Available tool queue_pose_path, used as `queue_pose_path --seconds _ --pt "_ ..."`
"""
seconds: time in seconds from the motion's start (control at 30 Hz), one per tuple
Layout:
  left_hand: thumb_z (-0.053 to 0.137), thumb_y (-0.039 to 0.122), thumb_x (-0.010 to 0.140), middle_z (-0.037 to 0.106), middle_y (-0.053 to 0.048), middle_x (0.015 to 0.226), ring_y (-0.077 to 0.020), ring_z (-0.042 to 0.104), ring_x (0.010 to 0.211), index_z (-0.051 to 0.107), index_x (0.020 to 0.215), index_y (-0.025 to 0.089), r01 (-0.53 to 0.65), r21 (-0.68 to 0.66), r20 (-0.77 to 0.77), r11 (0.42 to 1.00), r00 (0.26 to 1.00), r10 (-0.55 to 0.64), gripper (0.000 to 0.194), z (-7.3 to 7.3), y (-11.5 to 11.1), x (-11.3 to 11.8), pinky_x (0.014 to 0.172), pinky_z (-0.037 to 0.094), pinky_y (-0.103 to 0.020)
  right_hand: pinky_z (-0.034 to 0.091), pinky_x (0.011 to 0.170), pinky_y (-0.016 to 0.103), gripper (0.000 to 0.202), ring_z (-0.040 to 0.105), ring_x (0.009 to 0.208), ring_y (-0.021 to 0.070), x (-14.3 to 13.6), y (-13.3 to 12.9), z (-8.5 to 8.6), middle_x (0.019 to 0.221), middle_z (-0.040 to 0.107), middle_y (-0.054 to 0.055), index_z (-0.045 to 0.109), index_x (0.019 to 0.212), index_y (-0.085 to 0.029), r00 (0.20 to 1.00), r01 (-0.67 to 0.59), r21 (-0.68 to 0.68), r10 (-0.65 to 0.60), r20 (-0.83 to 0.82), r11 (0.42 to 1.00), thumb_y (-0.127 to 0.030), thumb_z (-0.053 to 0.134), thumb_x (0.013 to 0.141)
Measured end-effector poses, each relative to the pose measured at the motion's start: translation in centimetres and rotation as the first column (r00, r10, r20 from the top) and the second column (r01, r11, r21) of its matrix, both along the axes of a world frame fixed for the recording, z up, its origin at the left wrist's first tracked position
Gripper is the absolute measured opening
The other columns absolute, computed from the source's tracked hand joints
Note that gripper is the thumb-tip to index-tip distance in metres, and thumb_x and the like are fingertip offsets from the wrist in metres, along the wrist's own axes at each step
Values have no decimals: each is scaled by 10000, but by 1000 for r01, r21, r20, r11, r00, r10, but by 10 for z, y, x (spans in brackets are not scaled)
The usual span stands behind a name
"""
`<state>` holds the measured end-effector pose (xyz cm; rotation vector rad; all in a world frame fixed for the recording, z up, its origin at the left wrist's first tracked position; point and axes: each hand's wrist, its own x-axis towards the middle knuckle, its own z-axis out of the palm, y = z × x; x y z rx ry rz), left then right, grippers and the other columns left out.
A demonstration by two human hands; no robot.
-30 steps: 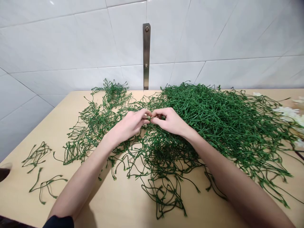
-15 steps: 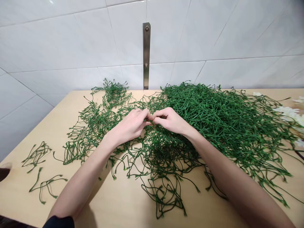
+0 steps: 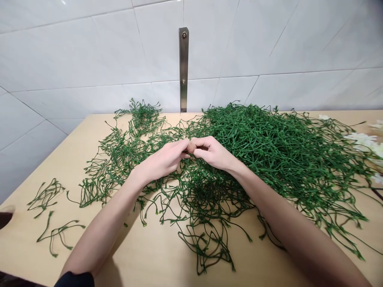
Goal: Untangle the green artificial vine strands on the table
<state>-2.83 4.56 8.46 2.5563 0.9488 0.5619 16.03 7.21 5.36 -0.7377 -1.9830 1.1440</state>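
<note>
My left hand (image 3: pixel 169 158) and my right hand (image 3: pixel 212 152) meet fingertip to fingertip above the middle of the table. Both are closed in a pinch, and whatever sits between the fingers is too small and hidden to make out. Thin green artificial stems (image 3: pixel 206 191) with small tufted ends lie tangled right beneath and in front of them. Beside my right hand rises a dense heap of the same stems (image 3: pixel 269 147). A looser spread of stems (image 3: pixel 119 159) lies to the left of my left hand.
White artificial flowers (image 3: pixel 363 141) lie at the right edge of the wooden table (image 3: pixel 26 243). Small separate stem clusters (image 3: pixel 46 195) rest at the left. A metal bracket (image 3: pixel 183 67) is screwed to the tiled wall (image 3: pixel 89 52) behind the table.
The fingertips of both hands have shifted slightly and pressed closer together. The stems on the table lie as before.
</note>
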Motion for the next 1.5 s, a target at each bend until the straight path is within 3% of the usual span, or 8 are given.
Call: queue_pose_path --seconds 0.3,0.47,0.67,0.77,1.03,1.17,1.33,1.5 --pt "386 85 927 584 -33 850 -146 537 745 474 916 187 -1 24 4 1000 1000 1 135 -2 2 -2 675 427 -280 290 614 281 104 362 639 122 0 3 -3 657 388 -32 422 627 -197 999 -50 -1 50 -1 999 -181 439 728" --pt "453 82 921 604 -14 827 -131 547 729 481 894 191 -80 10 71 997 994 79 116 0 3 -6 656 418 -253 345 613 267 141 447 622 114 3 6 -8 653 496 -26 508 675 -188 997 -55 -18 54 -46 998 -100 399 693" --pt "504 136 939 642 -4 818 -121 571 714 527 991 183 -176 19 108 984 979 173 73 0 7 -9 650 415 -240 440 788 331 173 574 833 166 5 6 0 888 657 35 619 858 -173 989 145 82 -144 -13 986 -132 535 713" --pt "511 157 945 634 6 770 -121 563 691 540 1018 181 -207 28 106 978 973 203 82 1 6 -7 653 415 -243 469 840 361 157 612 878 183 3 2 4 930 685 50 645 910 -170 989 146 57 -144 -44 988 -214 612 763" --pt "499 154 946 601 9 744 -119 548 680 543 1015 168 -202 19 38 979 979 201 83 4 2 -5 643 412 -240 508 762 328 158 648 770 171 1 0 4 833 713 51 671 853 -152 976 219 66 -219 -9 973 -269 706 753" --pt "479 168 948 626 -5 781 -130 561 689 542 1024 169 -199 5 18 980 980 199 98 3 1 -3 646 422 -253 488 780 361 143 634 794 194 2 -2 4 837 736 55 730 864 -163 949 253 275 -293 116 928 -247 639 791" --pt "466 180 951 672 -41 902 -140 594 762 528 1011 168 -143 -26 35 989 989 144 87 4 -1 -1 692 452 -271 358 915 496 245 553 964 282 4 -9 9 866 755 51 769 960 -190 836 154 619 -436 334 770 -268 581 824" --pt "469 166 938 629 -6 776 -122 542 654 523 979 172 -185 9 15 983 983 185 69 6 -3 -2 631 415 -260 339 927 476 256 541 1051 270 10 -10 16 1063 744 43 755 1027 -218 839 156 622 -435 326 767 -330 599 859"
